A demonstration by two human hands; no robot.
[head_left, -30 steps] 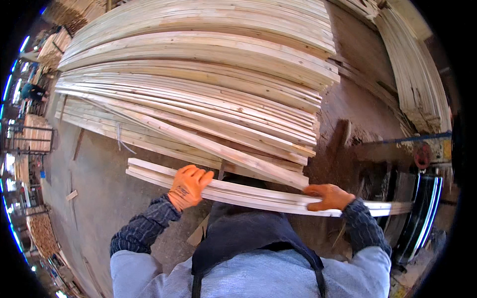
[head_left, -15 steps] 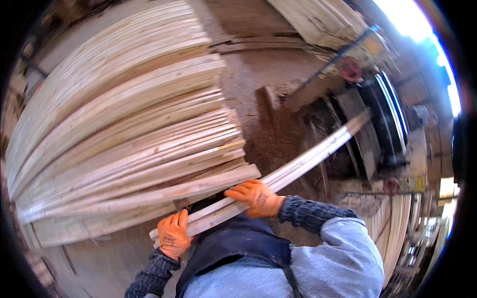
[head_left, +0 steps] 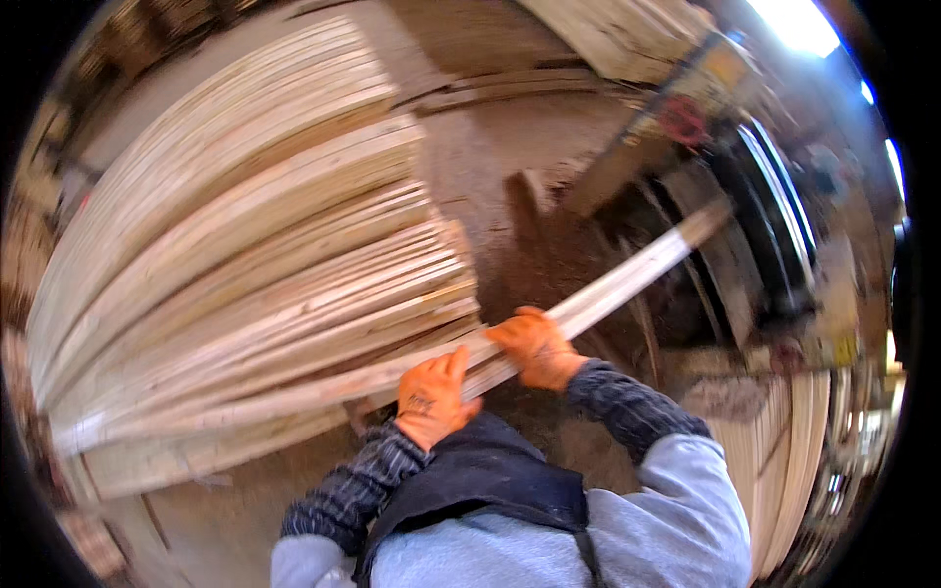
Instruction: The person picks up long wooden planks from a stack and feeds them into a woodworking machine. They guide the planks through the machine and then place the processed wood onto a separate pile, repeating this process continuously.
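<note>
Gripping a long plank (head_left: 608, 294), hands (head_left: 480, 377) beside stacked boards (head_left: 245, 265), sawdusty floor (head_left: 470, 167).

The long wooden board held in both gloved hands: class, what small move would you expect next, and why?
Probably a push forward and to the right. Both the left hand and the right hand grip the board, whose far end points at the dark machine, away from the lumber stack.

It was a timber workshop: a big stack of sawn boards (head_left: 255, 265), sawdust-strewn floor (head_left: 470, 176), and a woodworking machine (head_left: 765, 225).
</note>
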